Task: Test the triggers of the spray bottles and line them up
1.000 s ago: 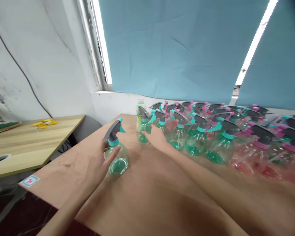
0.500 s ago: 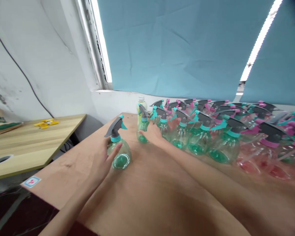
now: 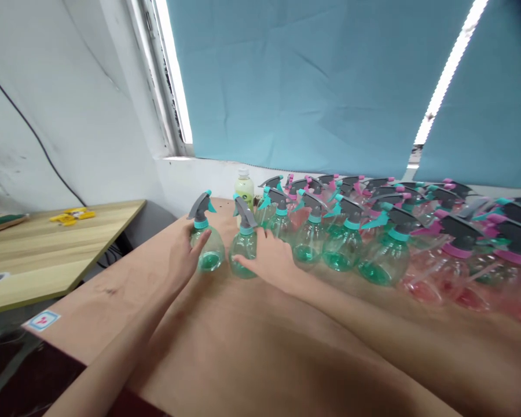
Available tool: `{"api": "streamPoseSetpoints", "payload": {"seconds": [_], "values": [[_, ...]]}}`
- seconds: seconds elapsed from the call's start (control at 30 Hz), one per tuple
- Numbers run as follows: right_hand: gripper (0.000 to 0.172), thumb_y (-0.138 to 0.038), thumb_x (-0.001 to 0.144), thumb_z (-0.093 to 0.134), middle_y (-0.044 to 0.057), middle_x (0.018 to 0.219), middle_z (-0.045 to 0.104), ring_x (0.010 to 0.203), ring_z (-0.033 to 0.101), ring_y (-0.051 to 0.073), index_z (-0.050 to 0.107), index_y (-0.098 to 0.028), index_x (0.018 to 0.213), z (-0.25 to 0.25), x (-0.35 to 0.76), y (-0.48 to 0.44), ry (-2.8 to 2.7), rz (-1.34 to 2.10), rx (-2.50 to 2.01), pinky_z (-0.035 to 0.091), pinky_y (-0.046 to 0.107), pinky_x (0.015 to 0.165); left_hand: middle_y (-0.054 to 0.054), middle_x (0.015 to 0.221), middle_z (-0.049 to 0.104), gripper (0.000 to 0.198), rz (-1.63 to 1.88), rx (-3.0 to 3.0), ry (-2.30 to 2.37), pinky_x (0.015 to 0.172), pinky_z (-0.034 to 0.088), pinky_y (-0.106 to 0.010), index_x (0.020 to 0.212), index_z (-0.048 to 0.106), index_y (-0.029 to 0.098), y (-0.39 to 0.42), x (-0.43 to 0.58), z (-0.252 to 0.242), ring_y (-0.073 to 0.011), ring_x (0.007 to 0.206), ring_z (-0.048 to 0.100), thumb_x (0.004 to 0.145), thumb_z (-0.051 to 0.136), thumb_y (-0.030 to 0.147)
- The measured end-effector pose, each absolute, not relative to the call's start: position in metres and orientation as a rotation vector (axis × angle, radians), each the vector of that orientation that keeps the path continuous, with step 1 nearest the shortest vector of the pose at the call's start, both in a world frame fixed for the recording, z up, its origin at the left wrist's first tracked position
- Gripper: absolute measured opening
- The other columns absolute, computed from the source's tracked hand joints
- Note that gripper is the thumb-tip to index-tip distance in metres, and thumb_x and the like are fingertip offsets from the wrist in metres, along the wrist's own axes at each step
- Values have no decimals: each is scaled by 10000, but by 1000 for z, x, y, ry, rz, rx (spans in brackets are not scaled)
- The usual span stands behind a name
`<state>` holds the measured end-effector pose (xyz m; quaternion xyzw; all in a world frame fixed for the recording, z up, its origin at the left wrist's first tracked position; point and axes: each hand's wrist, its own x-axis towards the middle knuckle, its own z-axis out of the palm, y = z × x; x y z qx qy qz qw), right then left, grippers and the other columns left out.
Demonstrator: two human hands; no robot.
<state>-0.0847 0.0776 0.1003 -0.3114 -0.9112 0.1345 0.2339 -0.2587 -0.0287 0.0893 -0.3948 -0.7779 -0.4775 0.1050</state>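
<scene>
My left hand (image 3: pixel 186 255) is wrapped round the left side of a clear green spray bottle (image 3: pixel 210 252) with a grey and turquoise trigger head. Its thumb lies across the front of the bottle's shoulder. Just to the right, my right hand (image 3: pixel 272 259) grips a second green spray bottle (image 3: pixel 242 263) from its right side, thumb in front. Both bottles are close together on the wooden tabletop (image 3: pixel 226 341). Behind the second one stands a pale yellow-green bottle with a white cap (image 3: pixel 244 185). Some of my right fingers are hidden behind the bottle.
Several green spray bottles (image 3: pixel 342 249) and pink spray bottles (image 3: pixel 438 272) stand in rows to the right, along the wall below a blue window covering (image 3: pixel 312 87). A lower side table (image 3: pixel 108 231) on the left carries yellow items (image 3: pixel 72 216). A sticker (image 3: pixel 43 320) marks the near-left corner.
My right hand has brought its spray bottle nearer, away from the pale capped bottle. My left hand's bottle has shifted slightly farther from me, and the two now stand side by side.
</scene>
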Motion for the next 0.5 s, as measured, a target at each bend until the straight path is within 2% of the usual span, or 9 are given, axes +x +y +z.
{"api": "streamPoseSetpoints", "payload": {"seconds": [0.1,0.23,0.4,0.5], "values": [[663,-565,748,672,186,1152,612,1106,591,348,439,-135,1196,93,-59,77,-2454,594,-757,492,458,844,-125,1241,643,516,-1417,-1167,-2280,989,417,-423,1230,545,179,-14,-260,89,-311,1154,583,865,496,541],[737,-567,691,716,158,1200,597,1121,595,303,372,-181,1216,80,-26,80,-2379,959,-652,498,421,861,-133,1241,643,536,-1410,-1163,-2286,984,412,-438,1247,538,176,5,-258,88,-327,1156,579,874,474,555],[829,-589,639,755,152,1263,557,1182,553,321,361,-207,1260,69,7,79,-2323,1033,-696,471,477,940,-138,1224,652,558,-1372,-1208,-2310,955,429,-451,1266,528,177,19,-254,89,-345,1138,589,893,425,578],[864,-608,655,742,139,1334,508,1258,493,320,353,-229,1327,66,25,78,-2290,992,-667,418,492,1024,-147,1244,641,576,-1356,-1264,-2312,961,427,-458,1291,509,168,24,-254,90,-346,1153,581,903,394,578]]}}
